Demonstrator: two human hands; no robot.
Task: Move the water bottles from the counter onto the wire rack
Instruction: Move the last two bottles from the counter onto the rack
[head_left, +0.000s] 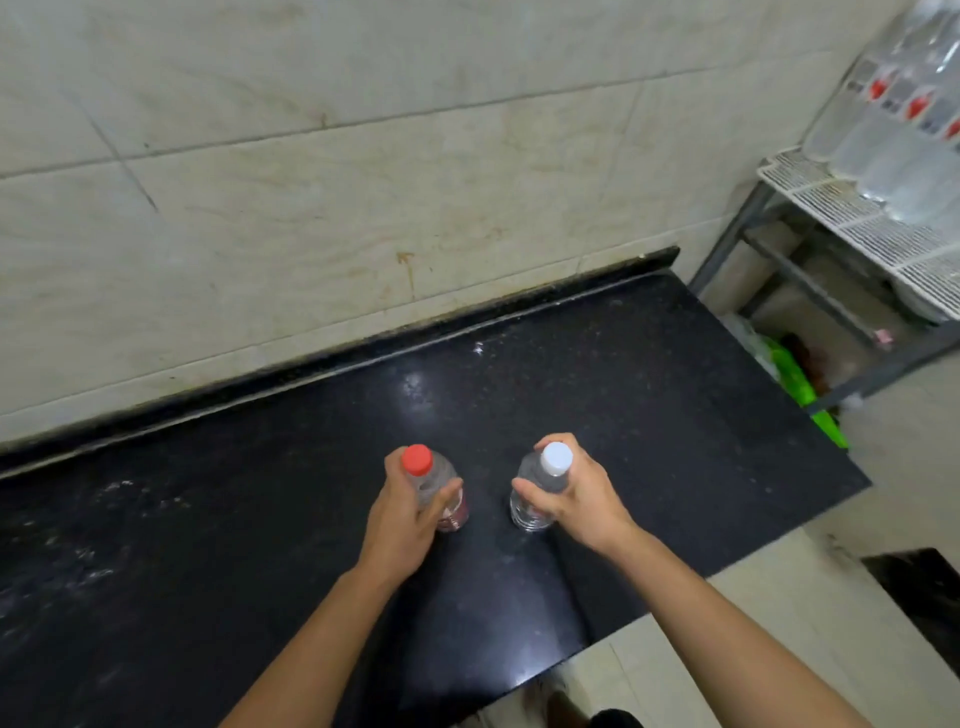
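Bottles on the counter (675, 415): two, a red-capped bottle (441, 493) and a white-capped bottle (537, 493).
Hands: two.
Bottles on the wire rack (831, 208): several, uncountable.

Glossy black stone counter (649, 415), clear plastic bottles (535, 499).

Stained beige wall tiles (363, 156); green object (800, 384) on floor below.

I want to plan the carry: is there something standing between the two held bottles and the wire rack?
Nothing visible does. The black counter is bare between the red-capped bottle, the white-capped bottle and the wire rack at far right. Bottles already on the rack fill much of its shelf.
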